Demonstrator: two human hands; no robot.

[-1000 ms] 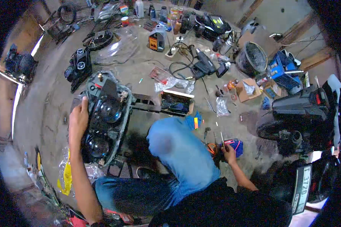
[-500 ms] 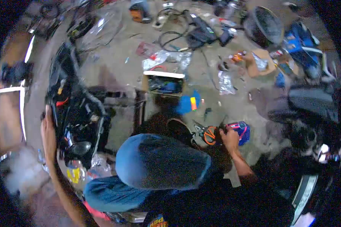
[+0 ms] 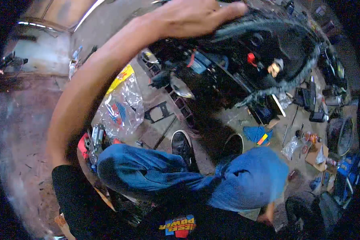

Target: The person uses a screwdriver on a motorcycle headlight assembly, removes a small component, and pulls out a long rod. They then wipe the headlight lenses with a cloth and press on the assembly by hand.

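My left hand [image 3: 198, 18] reaches across the top of the view and lies against the near rim of a large black plastic shell [image 3: 294, 50]. One finger is stretched out to the right; the rest run past the upper edge of the picture. Inside the shell are a red piece [image 3: 251, 59], a pale-tipped part [image 3: 275, 68] and a blue-grey piece [image 3: 200, 62]. A clear domed lens [image 3: 182, 86] sits at its lower left. Only a bit of my right forearm [image 3: 267, 214] shows beside my knee; the hand itself is hidden.
Clear plastic packaging [image 3: 126, 106] lies on the floor below my left arm, near a black bracket [image 3: 159, 113]. A blue cloth [image 3: 257, 134] lies past my shoe. Farther right are a cardboard box [image 3: 318, 156], a dark round tub [image 3: 342, 134] and blue bags [image 3: 348, 168].
The view has swung left, bringing the black shell to the upper middle. My left hand stays at its rim. My right hand, earlier at orange-handled pliers, has gone behind my leg.
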